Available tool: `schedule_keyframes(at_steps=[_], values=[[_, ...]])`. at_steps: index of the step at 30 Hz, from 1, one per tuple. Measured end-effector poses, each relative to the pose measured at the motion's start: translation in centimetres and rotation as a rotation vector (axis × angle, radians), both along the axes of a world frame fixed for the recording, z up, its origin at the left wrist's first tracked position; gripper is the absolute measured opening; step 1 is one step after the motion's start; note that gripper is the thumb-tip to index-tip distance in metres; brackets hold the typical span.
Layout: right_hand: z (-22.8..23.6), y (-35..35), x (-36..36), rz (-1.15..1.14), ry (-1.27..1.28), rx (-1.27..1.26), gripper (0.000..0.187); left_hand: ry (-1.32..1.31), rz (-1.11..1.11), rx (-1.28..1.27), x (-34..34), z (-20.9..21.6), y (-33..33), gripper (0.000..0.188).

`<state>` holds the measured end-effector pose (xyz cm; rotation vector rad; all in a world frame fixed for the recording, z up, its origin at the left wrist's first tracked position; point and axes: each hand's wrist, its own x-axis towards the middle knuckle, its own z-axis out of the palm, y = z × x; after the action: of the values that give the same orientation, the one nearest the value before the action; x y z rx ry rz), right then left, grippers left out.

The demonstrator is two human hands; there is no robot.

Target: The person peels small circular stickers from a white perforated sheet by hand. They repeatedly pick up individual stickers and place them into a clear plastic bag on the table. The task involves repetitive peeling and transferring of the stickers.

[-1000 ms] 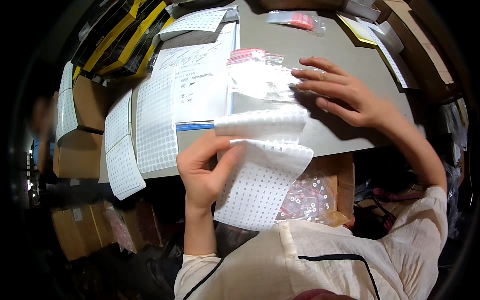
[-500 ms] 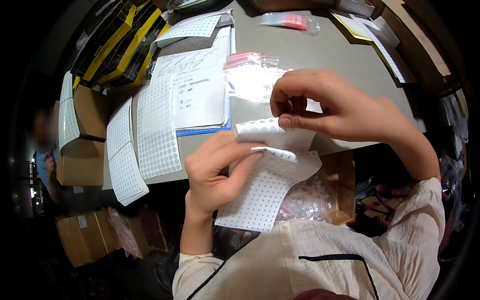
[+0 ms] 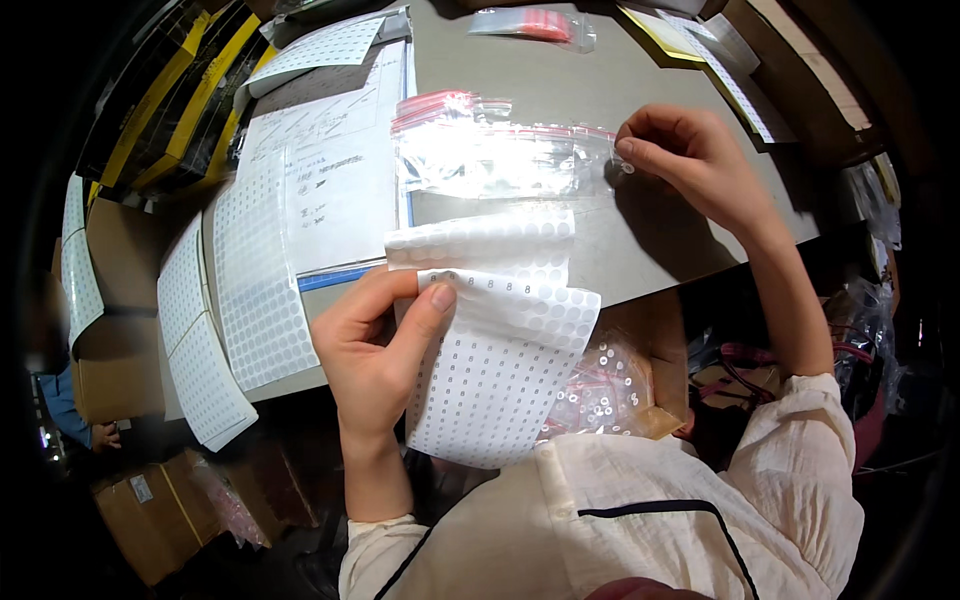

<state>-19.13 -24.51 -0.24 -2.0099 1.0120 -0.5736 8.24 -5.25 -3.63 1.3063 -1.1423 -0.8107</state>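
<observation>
A: State the position of the sticker sheet [image 3: 490, 390].
B: Held in the left hand [image 3: 375, 350], pinched between thumb and fingers. The sheet is folded back, spans the table edge and hangs in front of the person.

A: State the right hand [image 3: 680, 155].
B: Fingers curled, thumb close to forefinger, at the right end of a clear bag [image 3: 592, 150]. Whether it grips the bag cannot be told.

A: List containers.
B: An open carton [image 3: 672, 355] sits below the table edge; it contains clear packets [image 3: 592, 395] of small round white pieces. The sheet covers part of it. Flat red-stripped bags [image 3: 435, 105] lie on the table.

A: Describe the surface and room.
B: The table [image 3: 570, 85] is grey. Papers [image 3: 345, 215] lie at left on a blue-edged board [image 3: 335, 278]. The room's edges are dark.

A: Other items?
B: Yellow-banded black boxes [image 3: 165, 120] at far left; a co-worker's hand [image 3: 105, 436] beyond the left-hand cardboard box [image 3: 125, 355].
</observation>
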Motion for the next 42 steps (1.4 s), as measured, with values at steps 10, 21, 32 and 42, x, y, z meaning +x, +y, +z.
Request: schedule_keyframes(at_steps=[10,21,32,42], values=[[-1.7,-0.1,-1.8,-0.134,0.1,-0.112,0.021,0.048,0.049,0.002,0.0,-0.2,0.2,0.011],[0.7,-1.8,-1.6,-0.091,0.21,-0.137,0.027,0.06,0.028,-0.027,0.2,-0.2,0.2,0.011],[-2.6,1.3,2.2,-0.124,0.38,-0.85,0.016,0.09,0.011,-0.032,0.3,-0.2,0.2,0.01],[1.9,6.3,4.1,0.263,-0.008,-0.553,0.019,0.086,0.048,-0.055,-0.2,-0.7,0.1,0.007]])
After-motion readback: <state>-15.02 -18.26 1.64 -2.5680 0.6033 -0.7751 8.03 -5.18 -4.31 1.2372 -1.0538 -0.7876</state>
